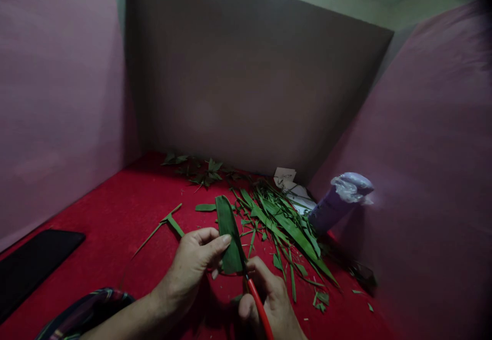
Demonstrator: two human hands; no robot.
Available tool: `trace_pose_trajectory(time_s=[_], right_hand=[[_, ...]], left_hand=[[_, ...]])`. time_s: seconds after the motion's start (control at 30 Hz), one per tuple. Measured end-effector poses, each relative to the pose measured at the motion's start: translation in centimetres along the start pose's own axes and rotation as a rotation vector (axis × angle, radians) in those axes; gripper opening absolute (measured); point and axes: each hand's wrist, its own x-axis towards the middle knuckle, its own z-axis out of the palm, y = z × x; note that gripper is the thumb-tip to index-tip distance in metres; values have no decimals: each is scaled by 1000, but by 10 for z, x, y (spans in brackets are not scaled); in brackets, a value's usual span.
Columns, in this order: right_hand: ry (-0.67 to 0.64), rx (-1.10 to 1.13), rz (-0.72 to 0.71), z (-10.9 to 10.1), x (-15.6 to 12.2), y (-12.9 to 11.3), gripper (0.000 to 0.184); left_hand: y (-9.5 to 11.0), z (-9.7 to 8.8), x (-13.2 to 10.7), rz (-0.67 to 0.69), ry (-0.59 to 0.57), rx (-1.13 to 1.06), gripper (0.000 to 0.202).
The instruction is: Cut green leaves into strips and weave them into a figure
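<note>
My left hand (pixel 194 258) pinches a broad strip of green leaf (pixel 226 219) between thumb and fingers, holding it upright above the red cloth. The strip has a rounded top and a straight lower end. In my right hand (pixel 274 299) is a pair of red-handled scissors (pixel 258 301), their dark blades lying along the right edge of the strip near its lower corner. How far apart the blades are I cannot tell. Just beyond, a short cut leaf piece (pixel 205 207) lies flat on the cloth, and a thin stem with a leaf stub (pixel 169 219) lies to the left.
Long leaves (pixel 294 227) and scraps are heaped on the red cloth (pixel 115 202) at right. Behind them stand a purple bottle (pixel 330 209) topped with clear plastic and a white paper (pixel 285 175). Lobed leaves (pixel 209 173) lie at the back; a black flat object (pixel 42 263) is left.
</note>
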Motion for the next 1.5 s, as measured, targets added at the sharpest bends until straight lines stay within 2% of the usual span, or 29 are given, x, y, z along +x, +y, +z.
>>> trace_pose_trajectory(time_s=[0.17, 0.3, 0.4, 0.6, 0.83, 1.2, 1.37, 1.5], right_hand=[[26, 52, -32, 3, -1, 3, 53], [53, 133, -31, 7, -2, 9, 54], [69, 104, -27, 9, -2, 11, 55], [37, 135, -18, 9, 1, -3, 63], [49, 199, -48, 8, 1, -7, 57], [123, 68, -38, 10, -2, -5, 52], [96, 60, -33, 10, -2, -4, 50], [84, 76, -60, 9, 0, -4, 56]], left_hand=[[-3, -1, -1, 18, 2, 22, 28], [-1, 1, -1, 11, 0, 17, 28], [1, 1, -1, 4, -7, 4, 28], [-2, 1, -2, 0, -53, -6, 26], [-9, 2, -6, -28, -75, 45, 30], [-16, 4, -6, -61, -71, 14, 28], [-13, 3, -4, -59, -77, 25, 29], [-14, 2, -4, -63, -75, 45, 30]])
